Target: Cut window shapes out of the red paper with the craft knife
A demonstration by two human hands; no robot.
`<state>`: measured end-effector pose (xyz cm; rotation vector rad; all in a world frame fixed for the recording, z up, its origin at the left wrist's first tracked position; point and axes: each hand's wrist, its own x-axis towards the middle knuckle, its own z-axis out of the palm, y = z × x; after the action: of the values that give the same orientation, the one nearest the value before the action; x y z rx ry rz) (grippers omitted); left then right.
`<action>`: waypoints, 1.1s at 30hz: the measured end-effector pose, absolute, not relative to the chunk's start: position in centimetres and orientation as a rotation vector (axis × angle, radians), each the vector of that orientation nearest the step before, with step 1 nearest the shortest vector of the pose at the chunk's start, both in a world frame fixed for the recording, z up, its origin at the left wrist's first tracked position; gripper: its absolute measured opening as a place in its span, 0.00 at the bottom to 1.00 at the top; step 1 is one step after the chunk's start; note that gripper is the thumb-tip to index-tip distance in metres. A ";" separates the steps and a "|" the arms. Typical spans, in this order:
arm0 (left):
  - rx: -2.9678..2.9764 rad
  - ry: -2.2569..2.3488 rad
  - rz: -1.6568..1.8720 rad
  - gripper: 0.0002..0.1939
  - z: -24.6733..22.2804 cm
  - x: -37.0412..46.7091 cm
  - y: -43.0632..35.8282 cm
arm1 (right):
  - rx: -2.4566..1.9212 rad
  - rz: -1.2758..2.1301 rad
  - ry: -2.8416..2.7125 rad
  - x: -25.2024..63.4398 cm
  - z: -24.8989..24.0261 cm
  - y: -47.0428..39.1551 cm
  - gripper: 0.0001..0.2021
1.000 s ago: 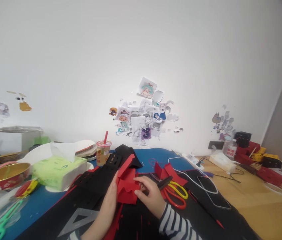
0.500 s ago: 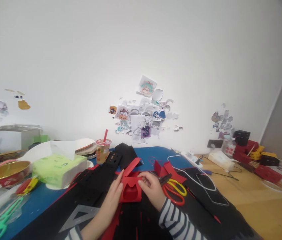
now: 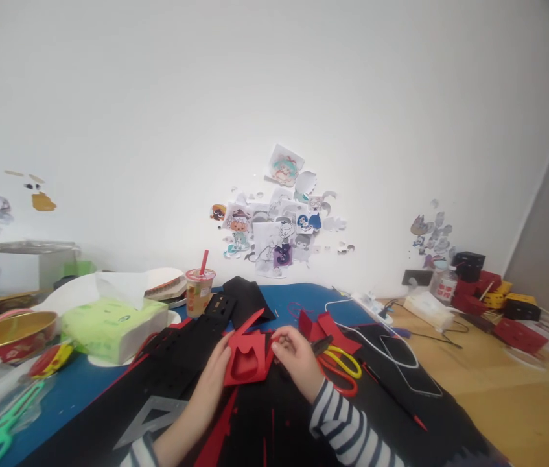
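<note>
Both of the person's hands meet at 1 red paper box (image 3: 258, 347), in the middle of the near work area, over black sheets. Its front has 1 cut-out with 2 pointed corners at the top, and a narrow strip slants up from its far edge. The left hand (image 3: 213, 371) holds the box's left side, its fingers nearly straight and close together. The right hand (image 3: 298, 362) has its fingers curled, the tips almost meeting the thumb at the box's right edge; whether they grip the paper I cannot tell.

Right of the hands lie scissors (image 3: 352, 372) with yellow and orange handles, folded red paper (image 3: 335, 329) just beyond them, and a black pencil-like stick (image 3: 398, 399) with a red tip. A clear set square (image 3: 133, 425) lies by the left forearm. Farther left stand a lidded cup (image 3: 199, 298) with 1 red straw and a green tissue box (image 3: 113, 327).
</note>
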<state>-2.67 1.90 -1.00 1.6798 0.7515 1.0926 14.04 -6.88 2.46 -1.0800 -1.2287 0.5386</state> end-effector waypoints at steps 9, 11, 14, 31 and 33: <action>1.725 0.782 1.117 0.31 -1.7 -2.6 1.7 | -1.100 0.572 -1.208 13.6 2.4 -6.8 0.11; 1.741 0.781 1.109 0.31 -1.6 -2.6 1.7 | -1.108 0.584 -1.201 13.6 2.2 -6.7 0.12; 1.775 0.767 1.099 0.30 -1.3 -2.8 1.7 | -1.124 0.589 -1.187 13.8 2.0 -6.5 0.11; 1.855 0.710 1.146 0.26 -0.6 -3.3 1.7 | -1.126 0.627 -1.293 13.9 2.6 -7.0 0.15; 1.839 0.724 1.167 0.27 -0.7 -3.2 2.0 | -1.138 0.618 -1.306 13.8 2.7 -7.1 0.14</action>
<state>-3.21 2.01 -0.72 1.8387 0.7236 1.1674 13.75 -7.13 2.72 -1.1376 -1.3061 0.6182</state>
